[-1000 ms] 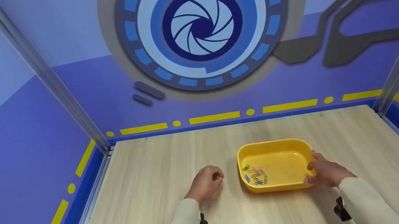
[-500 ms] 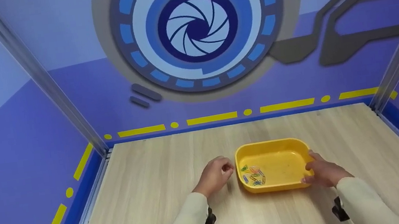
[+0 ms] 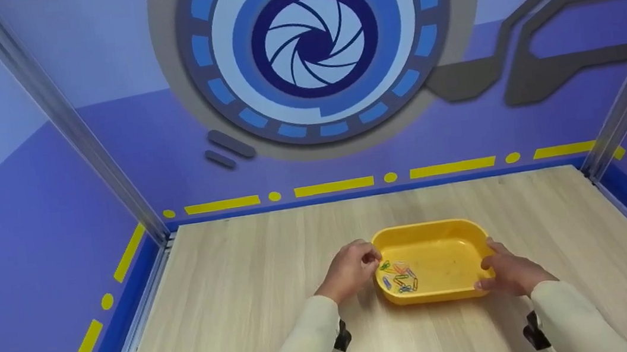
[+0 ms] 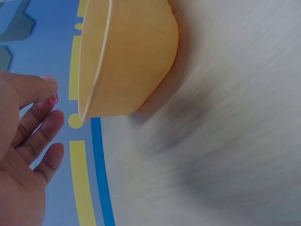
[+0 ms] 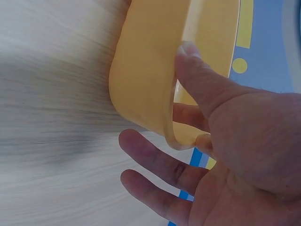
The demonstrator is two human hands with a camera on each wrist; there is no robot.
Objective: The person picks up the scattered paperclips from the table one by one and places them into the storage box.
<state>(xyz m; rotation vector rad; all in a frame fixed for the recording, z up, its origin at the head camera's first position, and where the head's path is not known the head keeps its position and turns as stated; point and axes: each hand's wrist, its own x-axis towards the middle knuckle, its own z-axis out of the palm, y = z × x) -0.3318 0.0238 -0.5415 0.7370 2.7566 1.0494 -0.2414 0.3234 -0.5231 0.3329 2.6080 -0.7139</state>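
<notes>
A yellow plastic bin [image 3: 442, 296] with rounded corners sits on the wooden table. Several coloured paper clips [image 3: 402, 278], among them green, blue and orange ones, lie in its left end. My left hand [image 3: 352, 270] is at the bin's left rim. In the left wrist view its thumb and forefinger pinch a pink paper clip [image 4: 54, 98], partly hidden by the thumb, while the other fingers are spread. At the opposite end my right hand [image 3: 514, 272] grips the rim. The right wrist view shows its thumb along the rim, one finger inside and two fingers outside the wall.
The wooden table [image 3: 253, 267] ends at a blue and purple back panel [image 3: 319, 169] with yellow dashes. Metal posts [image 3: 76, 139] stand at the back corners, with side panels along both edges.
My left hand has moved right and slightly away from me, from the table beside the bin up to its left rim. My right hand keeps its hold on the bin, which stays in place.
</notes>
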